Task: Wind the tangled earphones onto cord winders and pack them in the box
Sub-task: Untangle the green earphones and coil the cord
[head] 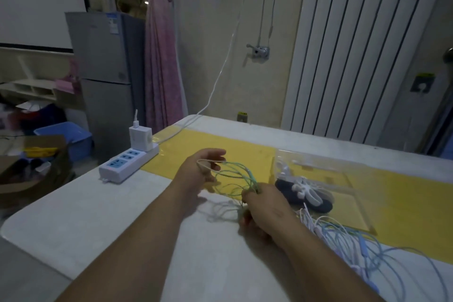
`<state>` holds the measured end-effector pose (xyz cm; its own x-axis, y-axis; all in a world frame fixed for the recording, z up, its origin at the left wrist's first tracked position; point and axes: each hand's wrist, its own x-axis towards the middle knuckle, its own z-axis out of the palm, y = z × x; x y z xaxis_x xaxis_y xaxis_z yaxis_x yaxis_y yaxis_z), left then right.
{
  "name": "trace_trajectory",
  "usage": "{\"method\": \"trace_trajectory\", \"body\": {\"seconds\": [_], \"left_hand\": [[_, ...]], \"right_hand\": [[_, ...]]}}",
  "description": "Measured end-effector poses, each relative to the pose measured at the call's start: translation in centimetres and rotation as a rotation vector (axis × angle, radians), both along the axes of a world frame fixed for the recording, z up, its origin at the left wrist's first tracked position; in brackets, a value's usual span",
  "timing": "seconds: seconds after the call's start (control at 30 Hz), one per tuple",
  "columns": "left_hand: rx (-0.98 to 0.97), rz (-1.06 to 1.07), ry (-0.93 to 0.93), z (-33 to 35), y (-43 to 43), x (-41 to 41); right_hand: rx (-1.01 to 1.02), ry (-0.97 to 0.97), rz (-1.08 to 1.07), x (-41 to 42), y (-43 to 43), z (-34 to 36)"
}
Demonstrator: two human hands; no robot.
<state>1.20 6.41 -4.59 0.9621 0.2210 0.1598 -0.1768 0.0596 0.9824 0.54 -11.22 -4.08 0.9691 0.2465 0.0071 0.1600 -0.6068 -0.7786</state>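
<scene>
Left hand: my left hand (204, 167) is raised over the table (127, 216), fingers (215, 167) pinched together on a pale end of the green earphone cord (232, 179).
Right hand: my right hand (264, 208) sits just right of it, fingers closed around the bunched loops of the same cord.
Green earphones: stretched in loose loops between both hands, above the table.
Other earphones: a tangled pile of blue and white earphones (355, 245) lies on the table beside my right forearm.
Box: a clear plastic box (318, 179) rests on the yellow mat (245, 147), holding a white cord winder (306, 191).
Power strip: a white power strip (127, 162) lies far left.
</scene>
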Motion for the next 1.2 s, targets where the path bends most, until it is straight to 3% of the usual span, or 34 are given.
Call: {"method": "trace_trajectory", "body": {"seconds": [0.13,0.23,0.37,0.53,0.67,0.87,0.97,1.07,1.2], "left_hand": [[-0.23,-0.175,-0.099,0.6,0.0,-0.3],[-0.21,-0.244,-0.05,1.2,0.1,0.1],[-0.064,-0.11,0.014,0.5,-0.6,0.4],[-0.143,0.067,0.032,0.6,-0.2,0.5],[-0.222,0.148,0.05,0.8,0.2,0.4],[-0.11,0.336,0.19,0.8,0.8,0.4],[0.04,0.352,0.249,1.0,1.0,0.3],[0.168,0.517,0.166,1.3,1.4,-0.1],[0.235,0.627,-0.113,1.8,1.8,-0.5]], "right_hand": [[0.052,0.06,-0.054,0.1,0.2,0.3],[0.097,0.096,-0.053,-0.2,0.0,0.4],[0.264,0.094,0.034,-0.8,-0.5,0.9],[0.402,0.056,-0.027,-1.0,-1.3,1.7],[0.43,-0.097,-0.057,-0.9,-1.9,1.9],[0.32,-0.402,-0.145,-0.7,-2.3,2.2],[0.368,-0.444,-0.171,-0.6,-2.4,2.3],[0.437,-0.427,-0.186,-0.5,-2.6,2.3],[0.445,-0.422,-0.185,-0.5,-2.5,2.3]]}}
